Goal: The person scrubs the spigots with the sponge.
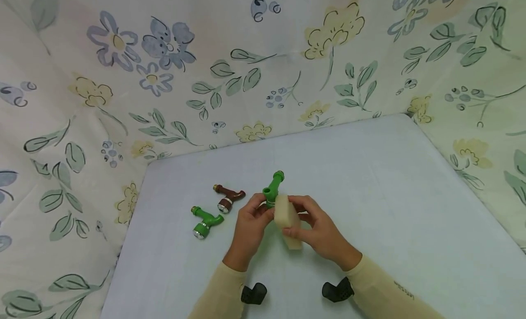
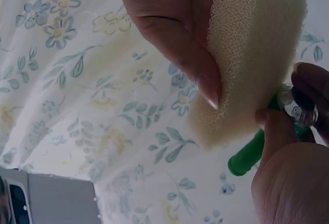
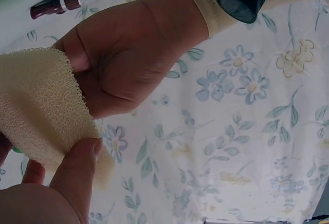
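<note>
In the head view my left hand [image 1: 250,223] grips a green plastic tap [image 1: 273,186] by its knob end, the inlet pointing away from me. The left wrist view shows thumb and fingers pinching the tap's silver-capped knob [image 2: 298,107]. My right hand [image 1: 322,230] holds a cream sponge [image 1: 287,218] between thumb and fingers, up against the tap's near side. In the right wrist view the right thumb [image 3: 77,172] presses into the sponge [image 3: 41,90], which hides most of the tap.
Left of my hands, a brown tap [image 1: 230,195] and another green tap [image 1: 205,222] lie on the white table [image 1: 390,182]. A floral cloth [image 1: 255,58] hangs behind and at the sides. Black wrist cameras sit at both sleeves.
</note>
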{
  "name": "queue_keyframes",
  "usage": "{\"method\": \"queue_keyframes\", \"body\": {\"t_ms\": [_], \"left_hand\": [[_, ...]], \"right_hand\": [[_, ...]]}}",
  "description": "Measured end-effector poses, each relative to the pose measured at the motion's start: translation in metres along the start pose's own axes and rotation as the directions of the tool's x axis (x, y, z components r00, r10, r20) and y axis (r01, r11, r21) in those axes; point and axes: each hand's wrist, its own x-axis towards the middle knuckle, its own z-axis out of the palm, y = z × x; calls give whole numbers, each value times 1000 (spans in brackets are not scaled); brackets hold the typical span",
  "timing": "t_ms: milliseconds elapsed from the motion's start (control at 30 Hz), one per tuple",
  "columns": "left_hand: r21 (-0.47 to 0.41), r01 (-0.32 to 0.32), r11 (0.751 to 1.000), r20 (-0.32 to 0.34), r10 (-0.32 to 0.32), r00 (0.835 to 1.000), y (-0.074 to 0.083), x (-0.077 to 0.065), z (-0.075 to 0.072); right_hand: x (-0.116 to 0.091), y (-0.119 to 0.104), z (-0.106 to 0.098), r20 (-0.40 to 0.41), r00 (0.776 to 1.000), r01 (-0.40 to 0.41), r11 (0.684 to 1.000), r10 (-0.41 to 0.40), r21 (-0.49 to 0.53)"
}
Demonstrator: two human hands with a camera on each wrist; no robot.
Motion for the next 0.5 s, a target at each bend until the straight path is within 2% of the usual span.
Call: {"method": "queue_keyframes", "body": {"t_ms": [300, 500], "left_hand": [[-33, 0, 999, -14, 0, 1000, -1, -3, -1], [-37, 2, 999, 86, 1, 996, 3, -6, -2]], "right_hand": [[1, 3, -2, -25, 1000, -17, 1000, 17, -9], [5, 27, -10, -30, 993, -113, 994, 113, -4]]}}
